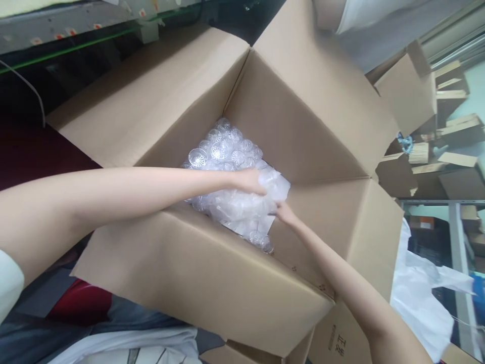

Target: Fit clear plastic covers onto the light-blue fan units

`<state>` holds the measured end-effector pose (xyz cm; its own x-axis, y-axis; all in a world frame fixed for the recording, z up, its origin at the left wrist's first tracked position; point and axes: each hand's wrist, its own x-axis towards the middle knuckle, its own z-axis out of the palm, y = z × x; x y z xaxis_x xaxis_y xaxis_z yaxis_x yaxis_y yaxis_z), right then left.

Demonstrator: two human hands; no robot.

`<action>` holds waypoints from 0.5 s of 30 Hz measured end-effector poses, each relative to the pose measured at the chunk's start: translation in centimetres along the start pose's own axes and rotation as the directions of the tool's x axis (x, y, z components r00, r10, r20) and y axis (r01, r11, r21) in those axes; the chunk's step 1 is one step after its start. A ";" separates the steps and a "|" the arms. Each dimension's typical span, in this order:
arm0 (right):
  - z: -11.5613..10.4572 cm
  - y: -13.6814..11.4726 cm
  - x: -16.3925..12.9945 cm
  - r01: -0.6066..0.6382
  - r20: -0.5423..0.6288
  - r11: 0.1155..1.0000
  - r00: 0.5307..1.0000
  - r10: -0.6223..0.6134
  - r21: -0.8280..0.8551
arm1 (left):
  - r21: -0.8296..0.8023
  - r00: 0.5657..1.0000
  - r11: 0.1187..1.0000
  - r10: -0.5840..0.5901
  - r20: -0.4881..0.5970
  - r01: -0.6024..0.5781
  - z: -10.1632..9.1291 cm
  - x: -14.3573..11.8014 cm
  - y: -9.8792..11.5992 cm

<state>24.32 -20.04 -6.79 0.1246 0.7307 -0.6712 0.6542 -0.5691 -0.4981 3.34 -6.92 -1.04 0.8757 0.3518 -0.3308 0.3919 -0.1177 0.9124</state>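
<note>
A large cardboard box [288,126] stands open, its flaps spread outward. Inside, a heap of clear round plastic pieces [217,150] with spoke-like patterns lies in the corner; I cannot make out what kind they are. Over their near side is a crumpled translucent plastic bag [242,207]. My left hand [250,181] reaches across the box and closes on the upper part of the bag, its fingertips partly hidden by the film. My right hand [285,212] comes from the lower right and pinches the bag's edge close by. The bag covers part of the heap.
Another person's arm and white sleeve [329,15] are beside the far flap. Several opened cartons [409,96] are piled at the right, above a white plastic sheet [420,298]. A grey-edged table [76,30] runs along the upper left. A printed carton [337,333] sits below the box.
</note>
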 end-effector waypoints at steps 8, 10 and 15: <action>4.7 3.6 -0.5 -0.094 0.240 0.969 0.959 0.150 -0.229 | 0.223 0.999 0.974 0.038 -0.014 -0.034 -0.6 -0.1 0.2; 5.0 3.7 -0.4 -0.092 0.264 0.960 0.950 0.164 -0.265 | 0.245 0.998 0.967 0.059 0.027 -0.064 -0.2 -0.1 0.2; 5.4 3.7 0.3 -0.094 0.281 0.938 0.940 0.195 -0.334 | 0.261 0.997 0.963 0.043 0.062 -0.058 -0.1 0.1 -0.2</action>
<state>22.71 -23.94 -11.80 0.0347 0.4695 -0.8822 0.8512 -0.4765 -0.2202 3.28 -6.73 -1.20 0.9075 0.2879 -0.3057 0.4008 -0.3765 0.8352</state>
